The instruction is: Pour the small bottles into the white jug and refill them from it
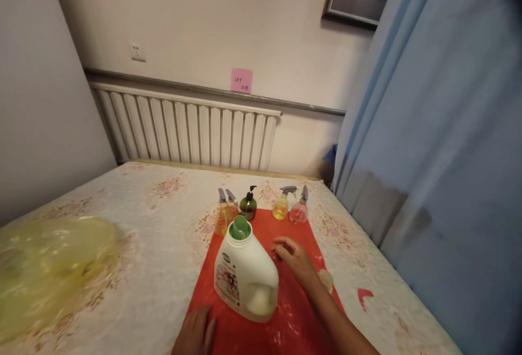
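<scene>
A large white detergent jug (245,276) with an open green spout stands on a red plastic sheet (293,322) spread on a flowered bed cover. My left hand (196,334) lies flat on the sheet's near left edge, fingers together, holding nothing. My right hand (294,260) rests palm down on the sheet just right of the jug, fingers spread and empty. Behind the jug stand two orange spray bottles (225,215), a dark green pump bottle (248,204), a yellow spray bottle (282,204) and a pink spray bottle (300,209).
A crumpled yellow plastic bag (49,268) lies at the left. A small pale object (326,279) sits by my right wrist, and a red scrap (364,295) lies beyond it. A white radiator (183,132) runs along the far wall; a blue curtain (440,154) hangs at the right.
</scene>
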